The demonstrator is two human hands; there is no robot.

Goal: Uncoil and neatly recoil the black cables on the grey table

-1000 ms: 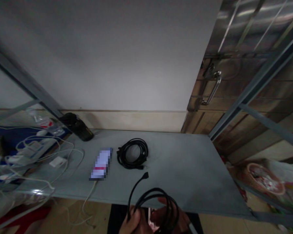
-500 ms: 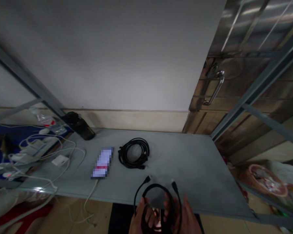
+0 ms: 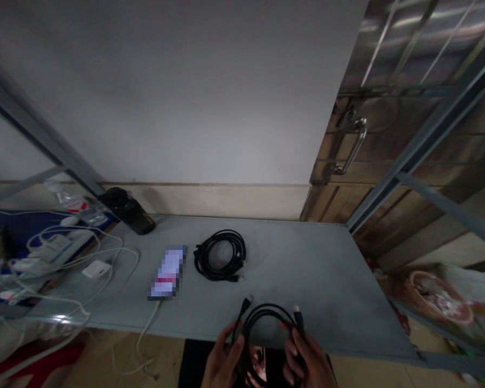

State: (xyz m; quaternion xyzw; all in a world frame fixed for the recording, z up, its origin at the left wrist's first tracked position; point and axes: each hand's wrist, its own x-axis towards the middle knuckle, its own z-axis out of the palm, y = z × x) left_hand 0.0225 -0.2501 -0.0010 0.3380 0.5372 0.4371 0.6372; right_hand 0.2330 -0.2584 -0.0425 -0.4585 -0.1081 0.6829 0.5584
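Note:
A black cable (image 3: 268,307) in a loose coil is held between my two hands at the table's front edge. My left hand (image 3: 225,357) is closed on the coil's left side, with one plug (image 3: 246,303) sticking up beyond the fingers. On the right side, my right hand (image 3: 305,353) pinches the loop near the other plug (image 3: 298,314). The lower part of the coil hangs over the edge, partly hidden by the hands. Farther back on the table lies a second coil of black cable (image 3: 202,269), apart from both hands.
A phone (image 3: 168,272) with a white cord lies left on the grey table (image 3: 307,258). Behind it stand a black device (image 3: 135,214) and a plastic bottle (image 3: 78,203). White cords, a charger (image 3: 96,269) and a power strip (image 3: 62,249) crowd the left. Metal posts (image 3: 412,145) flank the table.
My right hand has turned and closed around the cable coil's right side. The coil's loops sit more spread, and the right plug has shifted slightly right. The second coil stays put.

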